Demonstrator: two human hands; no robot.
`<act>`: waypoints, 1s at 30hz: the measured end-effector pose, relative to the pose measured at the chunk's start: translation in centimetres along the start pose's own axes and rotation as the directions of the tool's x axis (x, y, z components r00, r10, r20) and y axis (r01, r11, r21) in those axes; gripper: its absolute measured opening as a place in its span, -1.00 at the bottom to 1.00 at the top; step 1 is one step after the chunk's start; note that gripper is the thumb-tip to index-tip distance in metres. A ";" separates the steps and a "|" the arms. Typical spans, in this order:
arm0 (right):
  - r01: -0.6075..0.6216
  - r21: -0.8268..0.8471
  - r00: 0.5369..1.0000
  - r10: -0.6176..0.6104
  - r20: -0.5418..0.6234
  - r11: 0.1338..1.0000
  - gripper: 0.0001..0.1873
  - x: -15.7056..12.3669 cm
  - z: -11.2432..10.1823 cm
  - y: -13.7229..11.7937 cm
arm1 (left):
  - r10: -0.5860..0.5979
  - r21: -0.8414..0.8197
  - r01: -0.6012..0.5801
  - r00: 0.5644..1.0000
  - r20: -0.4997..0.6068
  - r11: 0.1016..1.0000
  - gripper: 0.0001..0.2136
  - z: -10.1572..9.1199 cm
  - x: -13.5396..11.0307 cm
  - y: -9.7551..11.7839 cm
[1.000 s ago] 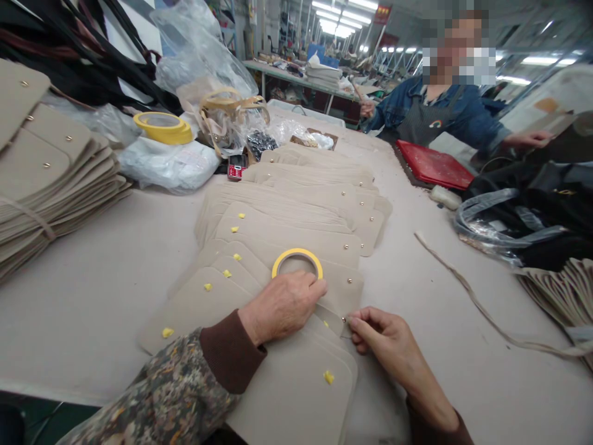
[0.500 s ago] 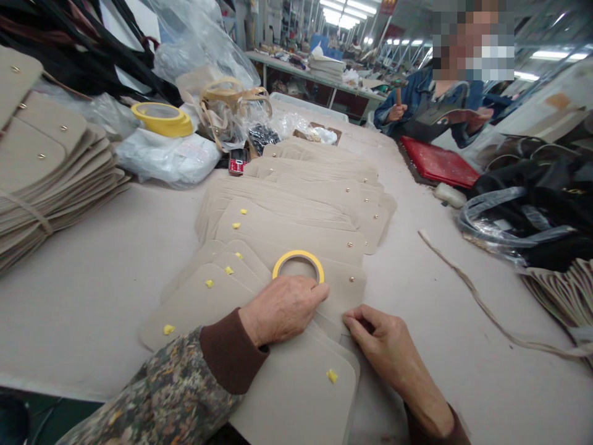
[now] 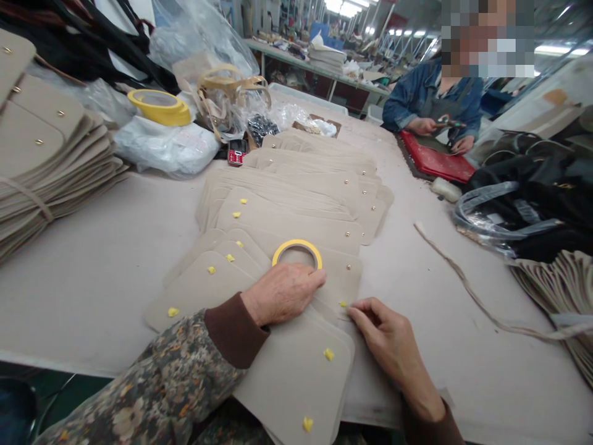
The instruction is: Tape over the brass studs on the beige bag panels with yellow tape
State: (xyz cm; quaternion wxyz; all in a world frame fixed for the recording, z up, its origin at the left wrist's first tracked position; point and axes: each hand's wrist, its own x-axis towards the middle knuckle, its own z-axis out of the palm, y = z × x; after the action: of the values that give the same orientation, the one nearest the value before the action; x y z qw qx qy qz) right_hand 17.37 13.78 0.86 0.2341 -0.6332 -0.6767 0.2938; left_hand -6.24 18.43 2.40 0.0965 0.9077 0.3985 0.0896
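Observation:
Beige bag panels [image 3: 296,383] with rounded corners lie fanned in an overlapping row down the table, several with small yellow tape bits [image 3: 328,354] on them. My left hand [image 3: 282,293] lies on the panels, its fingers curled on the near rim of a yellow tape roll [image 3: 297,253]. My right hand [image 3: 386,340] is just to the right, thumb and forefinger pinched at a panel's edge beside a fresh yellow tape bit [image 3: 343,303]. A metal snap [image 3: 349,267] shows on the panel behind.
A tied stack of beige panels [image 3: 41,161] sits far left, with yellow tape rolls [image 3: 157,106] and plastic bags [image 3: 162,148] behind. A beige cord [image 3: 463,290] and black bags [image 3: 532,198] lie to the right. Across the table, a person in a denim jacket [image 3: 430,99] works over a red mat [image 3: 435,162].
A yellow tape bit now covers the snap that my right fingertips were pinching. My view has tipped down a little. The person across the table has lowered both hands to the red mat.

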 end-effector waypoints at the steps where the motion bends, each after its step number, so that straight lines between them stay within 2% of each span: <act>1: 0.054 -0.029 0.998 -0.055 -0.025 0.998 -0.77 -0.3 0.2 0.0 | -0.001 -0.006 0.001 1.000 -0.003 1.000 -0.93 0.0 0.0 0.0; 3: 0.142 -0.105 0.987 -0.150 -0.065 0.984 -0.80 -0.5 0.7 -0.2 | 0.001 -0.016 -0.001 1.000 -0.015 1.000 -0.94 0.0 0.0 -0.1; 5: 0.177 -0.169 0.977 -0.194 -0.088 0.970 -0.80 -0.4 1.1 -0.4 | 0.006 -0.024 -0.007 1.000 -0.026 1.000 -0.93 0.1 -0.1 -0.2; 9: 0.125 -0.213 0.986 -0.146 -0.082 0.969 -0.81 0.3 1.5 -0.9 | 0.033 -0.045 -0.035 0.998 -0.062 0.998 -0.93 0.2 -0.2 -0.3; 14: 0.051 -0.218 0.998 -0.046 0.031 0.975 -0.83 1.1 0.7 -1.8 | 0.084 -0.024 -0.090 0.979 -0.188 0.996 -0.84 -0.2 -0.2 -0.3; 18: 0.039 -0.101 0.973 -0.015 0.228 0.994 -0.79 1.2 -0.1 -2.0 | 0.126 -0.104 -0.155 0.963 -0.239 0.982 -0.80 -0.4 -0.4 0.0; 20: 0.082 -0.029 0.982 -0.076 0.172 0.996 -0.81 1.0 -0.3 -1.9 | 0.156 -0.152 -0.202 0.950 -0.270 0.968 -0.72 -0.3 -0.4 0.1; 22: 0.203 0.020 0.979 -0.203 -0.007 0.979 -0.85 0.9 -0.2 -2.1 | 0.154 -0.188 -0.216 0.943 -0.296 0.958 -0.62 -0.1 -0.5 0.3; 24: 0.356 0.018 0.922 -0.348 -0.169 0.934 -0.87 0.8 0.2 -2.4 | 0.130 -0.202 -0.199 0.942 -0.309 0.959 -0.59 0.1 -0.4 0.5; 25: 0.427 -0.002 0.884 -0.418 -0.208 0.904 -0.86 0.8 0.4 -2.6 | 0.120 -0.204 -0.189 0.943 -0.311 0.961 -0.59 0.2 -0.4 0.6; 28: 0.580 -0.106 0.772 -0.586 -0.246 0.808 -0.79 1.2 1.0 -3.2 | 0.112 -0.198 -0.177 0.946 -0.305 0.964 -0.64 0.3 -0.4 0.7; 30: 0.632 -0.164 0.722 -0.652 -0.233 0.758 -0.77 1.5 1.3 -3.5 | 0.117 -0.188 -0.180 0.946 -0.302 0.966 -0.67 0.3 -0.4 0.8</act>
State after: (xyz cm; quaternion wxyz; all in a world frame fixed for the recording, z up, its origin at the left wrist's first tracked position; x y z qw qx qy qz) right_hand 13.79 15.06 2.26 0.3899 -0.4022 -0.8247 0.0786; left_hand -5.85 17.55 2.27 0.1271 0.8969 0.3265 0.2700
